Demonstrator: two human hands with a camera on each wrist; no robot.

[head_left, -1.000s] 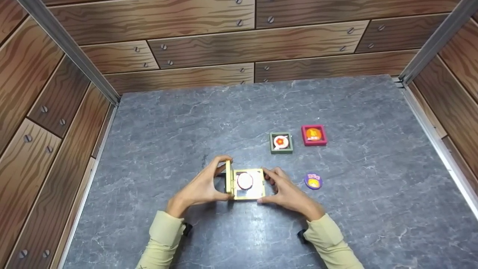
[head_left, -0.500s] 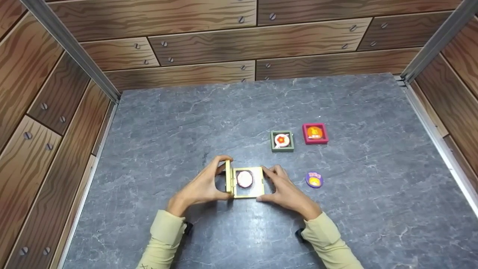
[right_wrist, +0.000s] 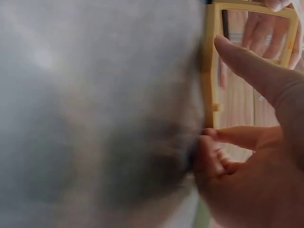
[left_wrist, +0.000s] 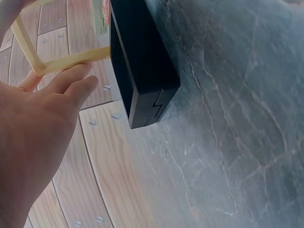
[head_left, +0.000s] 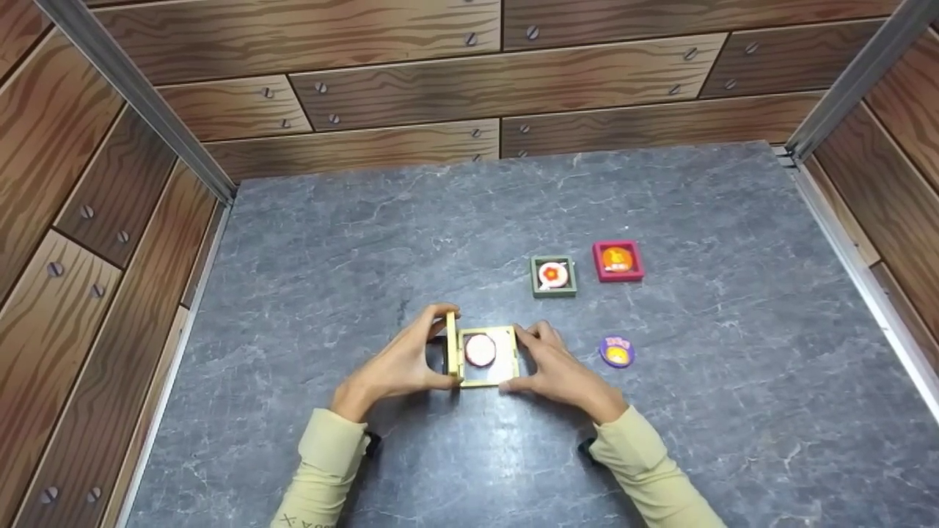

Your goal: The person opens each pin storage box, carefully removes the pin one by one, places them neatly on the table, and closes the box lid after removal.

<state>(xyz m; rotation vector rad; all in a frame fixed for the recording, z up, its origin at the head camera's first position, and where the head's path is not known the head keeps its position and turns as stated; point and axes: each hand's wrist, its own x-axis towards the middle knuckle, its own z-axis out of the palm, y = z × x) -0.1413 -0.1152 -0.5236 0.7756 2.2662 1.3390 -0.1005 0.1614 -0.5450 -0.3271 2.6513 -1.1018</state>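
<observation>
Two hands share one yellow case (head_left: 505,370), which lies unfolded on the grey table (head_left: 367,242) right in front of the person, its raised half (head_left: 451,348) nearly upright on the left. The left hand (head_left: 396,363) has thumb and fingers parted widely, gripping that half by its near and far ends. The right hand (head_left: 561,372), spread likewise, holds the flat half by its right-hand corners. A round white badge (head_left: 480,350) sits inside the flat half, towards the hinge. I see a black frame (left_wrist: 147,52) just beside the raised half, and a purple badge (head_left: 618,352) near the right hand.
</observation>
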